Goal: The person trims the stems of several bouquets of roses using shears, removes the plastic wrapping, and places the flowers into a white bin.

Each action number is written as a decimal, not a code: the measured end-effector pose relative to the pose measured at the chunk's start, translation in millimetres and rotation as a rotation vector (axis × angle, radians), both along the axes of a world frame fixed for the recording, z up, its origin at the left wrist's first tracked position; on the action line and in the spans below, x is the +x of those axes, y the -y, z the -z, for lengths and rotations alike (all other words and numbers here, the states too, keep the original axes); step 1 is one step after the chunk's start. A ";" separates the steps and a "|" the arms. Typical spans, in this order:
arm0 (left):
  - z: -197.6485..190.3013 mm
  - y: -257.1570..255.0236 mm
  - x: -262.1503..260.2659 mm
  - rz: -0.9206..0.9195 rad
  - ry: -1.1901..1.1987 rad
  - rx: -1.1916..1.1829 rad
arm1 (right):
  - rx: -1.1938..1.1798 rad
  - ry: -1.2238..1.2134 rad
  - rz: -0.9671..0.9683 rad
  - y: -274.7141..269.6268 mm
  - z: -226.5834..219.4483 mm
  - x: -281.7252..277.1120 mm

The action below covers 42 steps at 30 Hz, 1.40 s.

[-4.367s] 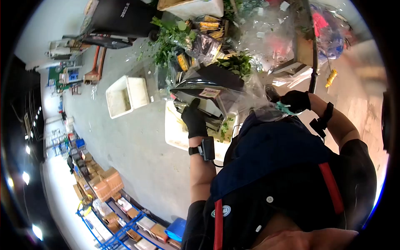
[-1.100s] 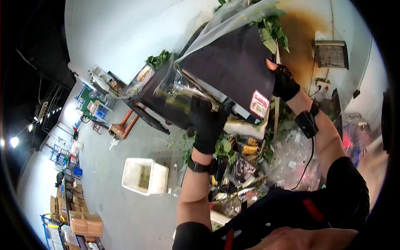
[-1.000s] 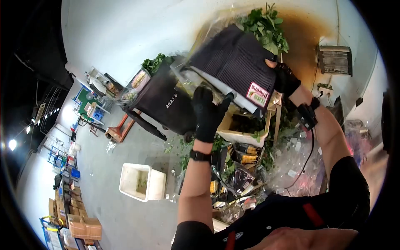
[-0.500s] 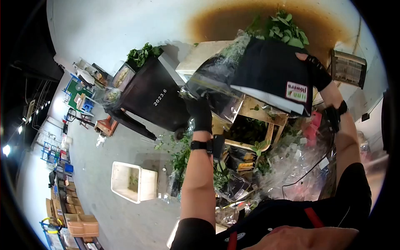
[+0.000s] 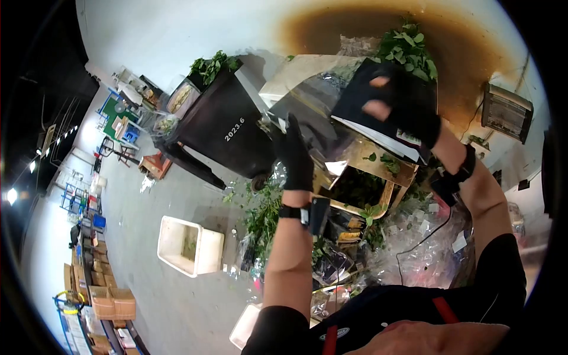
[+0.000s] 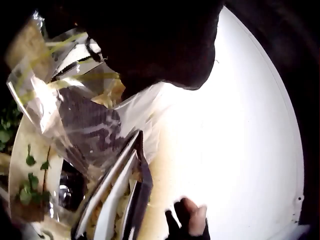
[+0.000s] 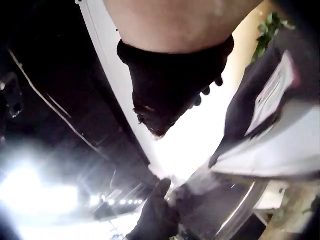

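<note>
A flower bundle in a black sleeve (image 5: 361,97) with a label (image 7: 272,95) and clear plastic wrap (image 5: 313,100) is raised in front of a stained wall; green leaves (image 5: 408,50) stick out at its top. My left hand (image 5: 293,151), in a black glove, grips the clear plastic wrap (image 6: 75,125) at the bundle's lower left. My right hand (image 5: 402,103), in a fingerless black glove, lies across the black sleeve's face with loosely bent fingers (image 6: 192,220) and holds nothing. In the right wrist view the right hand (image 7: 170,85) hangs left of the sleeve.
Under the bundle stands a wooden crate (image 5: 399,174) with greenery. A black bin marked 2023.6 (image 5: 225,127) stands to the left, and a white foam box (image 5: 189,245) sits on the grey floor. Plastic wraps and stems (image 5: 414,248) are piled at the lower right. A heater (image 5: 506,112) hangs on the wall.
The bundle was lifted from a low foam box up before the wall. In the last half second my right hand left the sleeve's upper right edge and moved left across its face.
</note>
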State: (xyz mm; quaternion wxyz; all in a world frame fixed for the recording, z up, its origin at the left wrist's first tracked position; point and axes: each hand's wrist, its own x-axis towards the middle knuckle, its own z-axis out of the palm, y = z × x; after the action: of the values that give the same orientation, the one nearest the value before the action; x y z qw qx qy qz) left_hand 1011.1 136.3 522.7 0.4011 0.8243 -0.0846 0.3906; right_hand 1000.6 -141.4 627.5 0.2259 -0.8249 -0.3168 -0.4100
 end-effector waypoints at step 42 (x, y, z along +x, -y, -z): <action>-5.9 -69.1 93.4 0.457 -0.208 -0.179 | -0.347 0.253 -0.621 -109.3 36.8 34.2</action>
State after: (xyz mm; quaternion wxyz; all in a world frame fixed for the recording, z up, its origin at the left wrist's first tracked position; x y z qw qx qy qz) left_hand 1104.5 205.4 528.6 0.5565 0.7809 -0.1919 0.2089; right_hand 1034.8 -32.1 590.6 0.1553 -0.6584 -0.6420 -0.3609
